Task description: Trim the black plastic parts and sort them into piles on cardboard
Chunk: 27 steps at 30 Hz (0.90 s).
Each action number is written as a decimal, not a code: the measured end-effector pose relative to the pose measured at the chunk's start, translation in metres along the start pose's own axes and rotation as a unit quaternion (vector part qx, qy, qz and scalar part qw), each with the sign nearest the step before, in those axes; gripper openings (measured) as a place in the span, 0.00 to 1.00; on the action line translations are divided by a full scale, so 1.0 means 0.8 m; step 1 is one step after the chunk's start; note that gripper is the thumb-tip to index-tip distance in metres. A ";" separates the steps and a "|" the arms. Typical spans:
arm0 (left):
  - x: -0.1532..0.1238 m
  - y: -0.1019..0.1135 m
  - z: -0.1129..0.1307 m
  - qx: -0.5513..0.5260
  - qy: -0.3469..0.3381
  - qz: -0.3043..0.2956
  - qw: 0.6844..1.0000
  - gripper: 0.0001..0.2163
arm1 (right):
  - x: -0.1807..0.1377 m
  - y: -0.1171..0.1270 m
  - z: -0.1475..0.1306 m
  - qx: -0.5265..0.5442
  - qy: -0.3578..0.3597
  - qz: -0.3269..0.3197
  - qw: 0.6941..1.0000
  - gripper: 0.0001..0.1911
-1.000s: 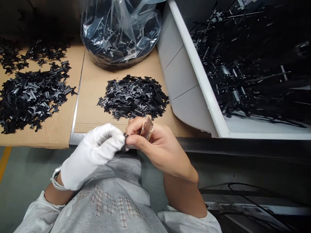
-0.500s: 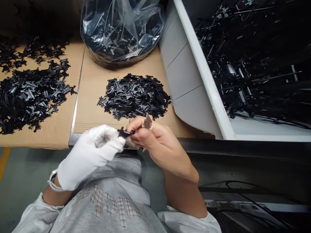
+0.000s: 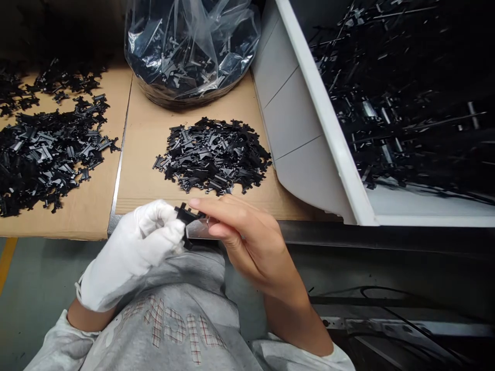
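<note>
In front of my body, my left hand (image 3: 145,245), in a white glove, is closed on a small black plastic part (image 3: 186,216) with short prongs. My bare right hand (image 3: 247,232) meets it from the right, its index finger at the part's upper edge. Between thumb and fingers it grips what looks like a small flat blade (image 3: 198,229), pale and thin, lying against the part; the handle is hidden in the hand. Beyond both hands lies a pile of similar black parts (image 3: 214,154) on cardboard.
A clear plastic bag (image 3: 193,56) of black parts stands at the back. More black parts (image 3: 46,154) are heaped on the left cardboard (image 3: 110,180). To the right rises a white bin wall (image 3: 328,113), with dark parts inside. The metal table edge (image 3: 309,234) runs just past my hands.
My right hand has turned over and its index finger now reaches along the black part. The blade, which pointed up, now lies low between the hands. My left hand has shifted slightly left.
</note>
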<state>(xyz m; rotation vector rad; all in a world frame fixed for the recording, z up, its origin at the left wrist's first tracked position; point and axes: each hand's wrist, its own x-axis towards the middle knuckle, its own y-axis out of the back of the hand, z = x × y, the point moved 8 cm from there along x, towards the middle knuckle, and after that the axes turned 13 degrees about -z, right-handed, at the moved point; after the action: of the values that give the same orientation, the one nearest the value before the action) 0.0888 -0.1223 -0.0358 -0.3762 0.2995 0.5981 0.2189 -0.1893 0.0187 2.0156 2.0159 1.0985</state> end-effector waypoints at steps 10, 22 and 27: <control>0.024 0.018 0.037 0.228 -0.029 0.076 0.970 0.14 | -0.025 0.042 0.050 0.036 -0.180 0.146 0.972 0.18; 0.108 0.035 0.097 0.696 0.038 0.194 0.691 0.21 | -0.051 0.058 0.067 0.032 -0.221 0.178 0.958 0.19; 0.015 0.132 0.096 0.691 0.123 0.373 0.606 0.17 | -0.051 0.054 0.069 0.045 -0.208 0.163 0.963 0.18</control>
<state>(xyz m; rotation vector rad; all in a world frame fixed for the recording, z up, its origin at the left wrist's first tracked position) 0.0480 -0.0031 0.0012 1.2914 1.1143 0.9405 0.2894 -0.2083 -0.0161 2.4339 1.5903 0.5545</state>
